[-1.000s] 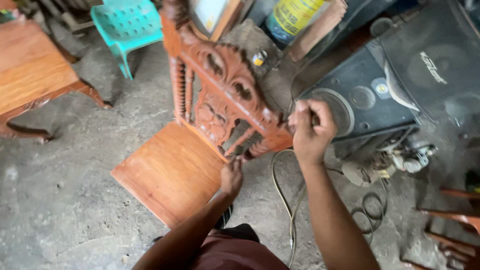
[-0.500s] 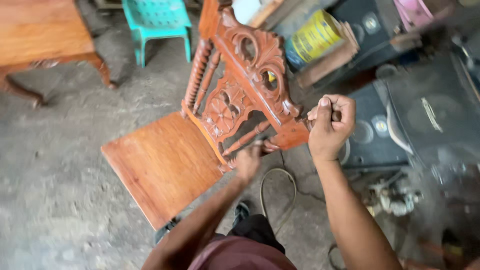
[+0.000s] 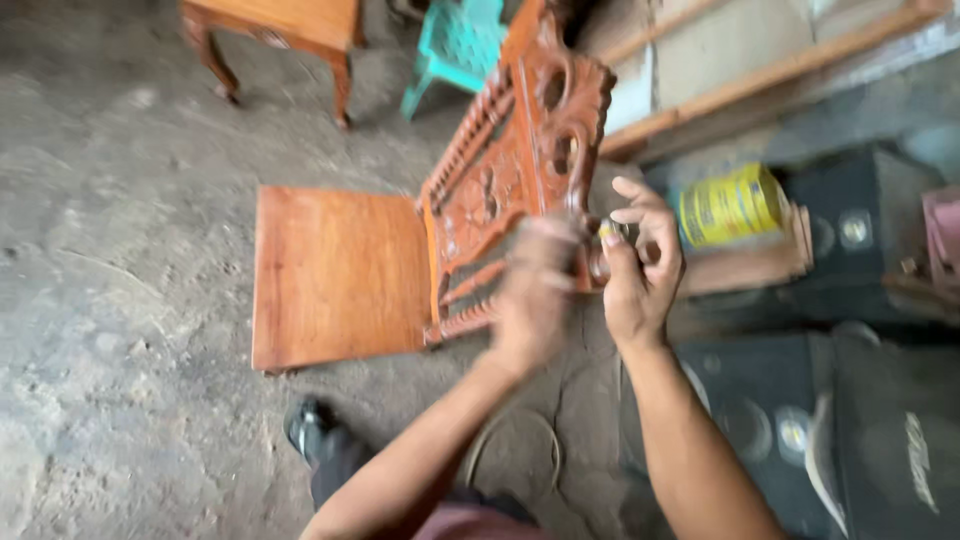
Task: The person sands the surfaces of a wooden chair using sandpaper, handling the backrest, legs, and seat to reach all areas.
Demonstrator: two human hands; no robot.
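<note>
Both hands work at the carved chair back [image 3: 510, 180]: right hand [image 3: 640, 265] pinches a small piece, blurred left hand's [image 3: 535, 295] grip unclear, work seemingly unfinished.

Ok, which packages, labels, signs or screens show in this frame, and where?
Yellow can: lying on its side on a wooden block right of the carved chair back, cylindrical, with a dark printed label.
Black speaker box: lower right, pale logo mark on its front.
No signs or screens.
</note>
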